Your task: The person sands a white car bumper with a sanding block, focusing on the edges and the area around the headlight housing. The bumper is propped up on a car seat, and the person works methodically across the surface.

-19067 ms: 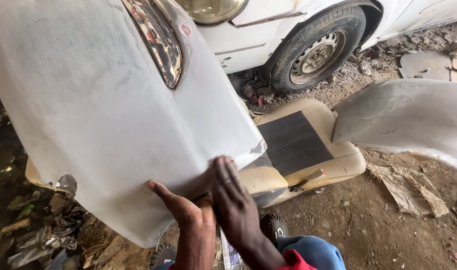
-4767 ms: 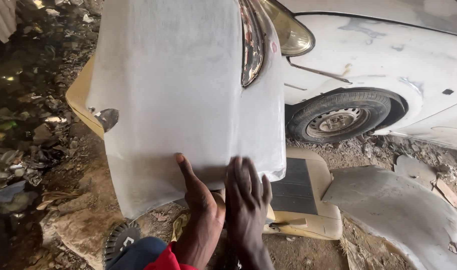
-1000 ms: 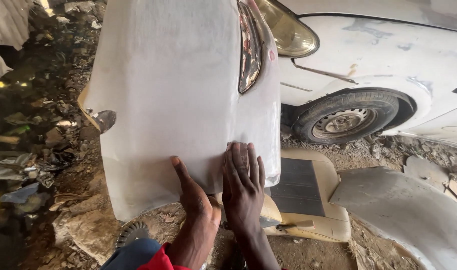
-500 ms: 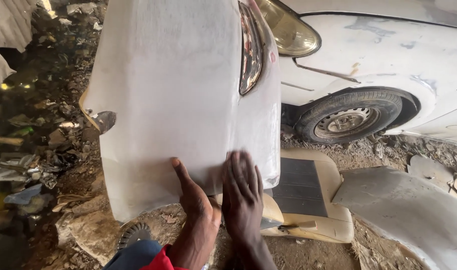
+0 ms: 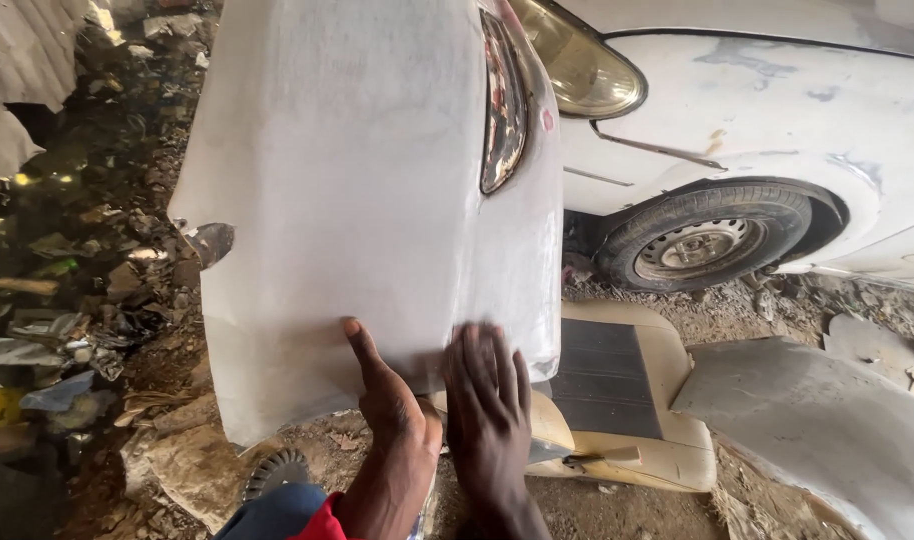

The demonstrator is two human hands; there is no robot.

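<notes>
Both hands lie flat on the white bumper panel (image 5: 357, 190): the left hand (image 5: 392, 410) with thumb raised, the right hand (image 5: 489, 405) beside it, fingers spread, holding nothing.

Your left hand (image 5: 392, 420) and right hand (image 5: 489, 415) are bare, no gloves or rings showing. A red sleeve edge (image 5: 322, 520) sits beside blue cloth (image 5: 272, 512) low in view.
</notes>
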